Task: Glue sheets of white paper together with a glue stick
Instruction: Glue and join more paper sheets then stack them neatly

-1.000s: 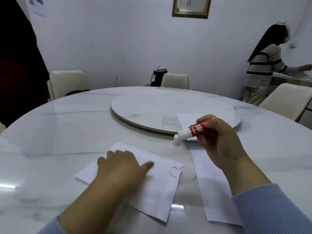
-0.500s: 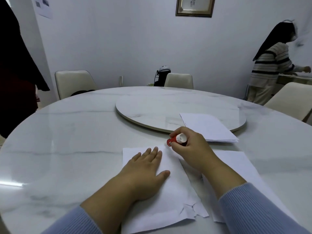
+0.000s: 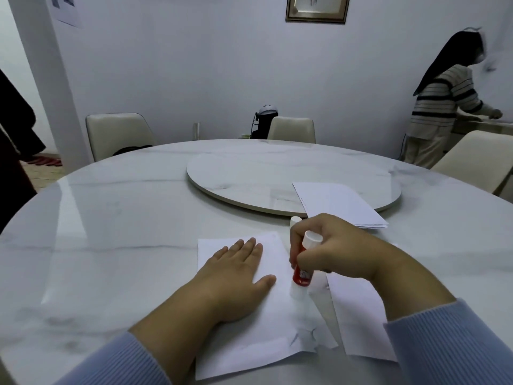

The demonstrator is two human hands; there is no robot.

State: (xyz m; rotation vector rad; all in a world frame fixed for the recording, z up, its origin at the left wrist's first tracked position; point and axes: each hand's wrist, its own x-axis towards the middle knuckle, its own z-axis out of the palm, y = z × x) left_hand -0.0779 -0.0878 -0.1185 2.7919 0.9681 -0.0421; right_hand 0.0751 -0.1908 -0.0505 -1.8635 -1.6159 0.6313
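Now pinning sheet (image 3: 266, 323) flat under left hand (image 3: 233, 276), fingers straight, to stop sliding; right hand (image 3: 330, 245) fingers curled round glue stick (image 3: 301, 269), tip down for spreading along edge.

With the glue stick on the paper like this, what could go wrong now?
1. The white sheet of paper is already crumpled and torn near its right edge, just below the tip of the red-and-white glue stick held by the right hand; further strokes may tear it more.
2. The flat left hand presses only the left part, so the right edge may lift or shift.
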